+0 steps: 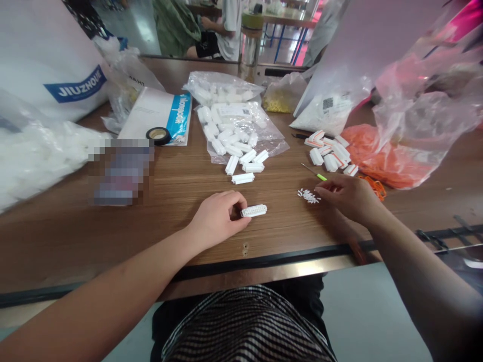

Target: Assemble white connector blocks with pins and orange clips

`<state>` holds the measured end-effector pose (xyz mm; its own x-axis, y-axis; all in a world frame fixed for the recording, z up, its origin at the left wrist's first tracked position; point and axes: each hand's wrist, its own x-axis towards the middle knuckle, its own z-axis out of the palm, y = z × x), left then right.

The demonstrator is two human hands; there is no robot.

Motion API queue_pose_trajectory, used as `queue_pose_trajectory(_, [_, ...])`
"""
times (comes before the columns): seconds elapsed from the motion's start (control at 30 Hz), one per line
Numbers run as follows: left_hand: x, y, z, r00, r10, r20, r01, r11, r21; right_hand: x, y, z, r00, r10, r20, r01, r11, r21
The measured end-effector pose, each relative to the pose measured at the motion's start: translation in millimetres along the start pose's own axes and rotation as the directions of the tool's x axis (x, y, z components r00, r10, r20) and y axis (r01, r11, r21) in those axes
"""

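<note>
My left hand (pixel 219 217) grips the near end of a white plastic connector housing (pixel 254 210) just above the wooden table, its rows of holes facing up. Beside a little heap of tiny white plastic pieces (pixel 308 196) is my right hand (pixel 349 197), thumb and fingertips pinched together. Whatever lies between those fingertips is too small to make out. A thin pick with a yellow-green handle (pixel 321 177) rests just behind the heap. Several more white housings (pixel 243 178) lie loose beyond my left hand, in front of an open clear bag (pixel 273 134) full of them.
White housings with orange strips (pixel 327 150) lie at right by an orange-filled bag (pixel 392 156). Black tape (pixel 158 136) sits on a booklet (pixel 179 118); a blurred-out flat object (pixel 124 173) lies nearer. Large bags (pixel 33 60) flank the table. A bottle (pixel 249 48) and people stand behind.
</note>
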<state>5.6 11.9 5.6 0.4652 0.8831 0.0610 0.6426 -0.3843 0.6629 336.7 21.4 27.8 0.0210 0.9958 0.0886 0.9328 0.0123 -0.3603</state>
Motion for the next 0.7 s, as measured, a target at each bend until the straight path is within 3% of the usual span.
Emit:
queue_pose_trajectory(0.13, [-0.3,-0.7,0.7,1.0,0.002,-0.004,-0.003,1.0,-0.017,-8.9,-47.4,4.2,0.978,-0.209,-0.015,0.207,0.959,0.192])
queue_pose_trajectory(0.23, [-0.7,-0.4,0.6,1.0,-0.007,-0.009,0.007,1.0,-0.018,-13.1,-82.5,13.3,0.893,-0.449,0.027,0.425,0.861,0.278])
queue_pose_trajectory(0.3, [-0.9,0.1,0.2,1.0,-0.004,-0.008,0.004,1.0,-0.022,-13.3,-97.9,20.3,0.844,-0.531,0.073,0.494,0.823,0.28])
queue_pose_trajectory(0.4, [-0.9,0.9,-0.6,1.0,0.009,-0.007,-0.009,0.999,-0.035,-11.6,-107.7,28.3,0.815,-0.565,0.132,0.526,0.815,0.244])
queue_pose_trajectory(0.7, [-0.9,0.6,0.6,1.0,0.005,-0.014,-0.005,0.999,-0.048,-11.5,-108.2,33.5,0.794,-0.584,0.17,0.567,0.811,0.142])
